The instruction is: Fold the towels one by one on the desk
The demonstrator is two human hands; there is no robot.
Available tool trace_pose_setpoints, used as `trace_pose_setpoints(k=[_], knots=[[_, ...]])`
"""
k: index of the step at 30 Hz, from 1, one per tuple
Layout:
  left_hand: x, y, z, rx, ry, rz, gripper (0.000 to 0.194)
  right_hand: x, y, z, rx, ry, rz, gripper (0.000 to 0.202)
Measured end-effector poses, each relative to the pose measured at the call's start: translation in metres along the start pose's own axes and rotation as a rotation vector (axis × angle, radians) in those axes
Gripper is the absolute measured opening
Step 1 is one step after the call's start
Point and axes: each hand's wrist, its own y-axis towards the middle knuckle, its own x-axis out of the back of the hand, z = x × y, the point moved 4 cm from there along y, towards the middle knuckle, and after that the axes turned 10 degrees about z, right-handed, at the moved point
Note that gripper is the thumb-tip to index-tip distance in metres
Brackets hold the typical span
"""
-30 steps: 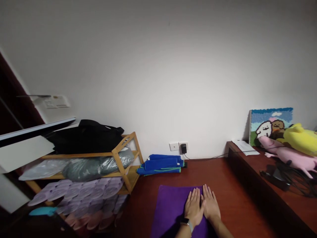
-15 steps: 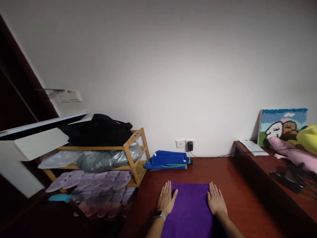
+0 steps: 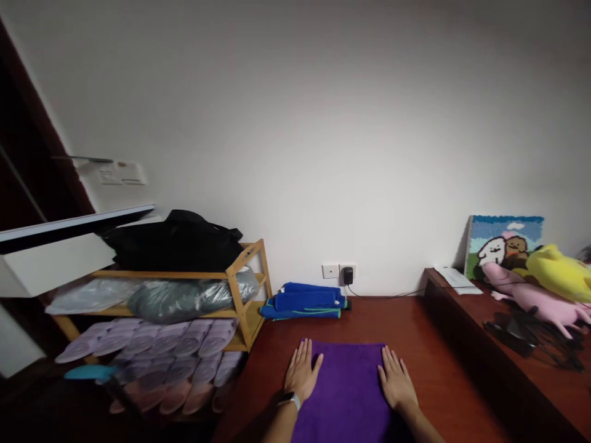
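Observation:
A purple cloth (image 3: 344,387) lies spread on the reddish-brown wooden surface (image 3: 397,317), its near part running out of the bottom of the view. My left hand (image 3: 302,372), with a watch at the wrist, rests flat on the cloth's left edge, fingers stretched forward. Flat along the right edge is my right hand (image 3: 397,381), its fingers also extended. Neither hand grips anything. Beyond the cloth, against the wall, blue folded cloths (image 3: 305,301) with green edging lie in a pile.
A wooden rack (image 3: 244,295) at the left holds a black bag (image 3: 178,243), plastic-wrapped items and slippers (image 3: 161,338). A plug (image 3: 348,275) sits in the wall socket. On the raised right ledge are a fluffy picture (image 3: 503,243), pink and yellow plush toys (image 3: 561,274), paper and cables.
The view has turned slightly right, so most things appear farther left. Both hands stay flat at the cloth's edges.

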Motion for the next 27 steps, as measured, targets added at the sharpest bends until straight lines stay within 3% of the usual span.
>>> trace_pose_setpoints(k=[4,6,8,12,14,16,18,20,25,27], knots=[[0.004,0.001,-0.002,0.003,0.043,-0.026,0.077,0.004,0.000,0.002,0.011,0.042,-0.016,0.071],[0.007,-0.002,-0.019,-0.029,0.036,-0.064,0.073,0.006,0.000,0.003,0.019,0.066,-0.017,0.071],[0.003,-0.006,-0.054,-0.135,0.012,-0.067,0.070,0.008,0.000,0.002,0.021,0.080,-0.018,0.071],[-0.025,-0.021,-0.160,-0.473,-0.049,0.064,0.063,0.010,-0.005,0.001,0.038,0.052,0.004,0.069],[-0.041,-0.027,-0.200,-0.506,-0.075,0.101,0.061,0.009,-0.007,0.000,0.068,0.011,0.022,0.068],[-0.053,-0.030,-0.219,-0.484,-0.086,0.117,0.060,0.007,-0.007,-0.001,0.086,-0.011,0.029,0.068],[-0.057,-0.031,-0.214,-0.457,-0.082,0.118,0.059,0.005,-0.006,-0.002,0.075,0.009,0.013,0.068],[-0.052,-0.032,-0.189,-0.431,-0.066,0.117,0.060,0.004,-0.003,-0.002,0.054,0.042,-0.008,0.068],[-0.019,-0.039,-0.085,-0.174,-0.008,0.104,0.072,0.001,-0.001,-0.001,0.024,0.052,-0.017,0.072],[-0.007,-0.043,-0.053,-0.088,0.011,0.102,0.076,-0.001,-0.001,-0.001,0.014,0.042,-0.018,0.072]])
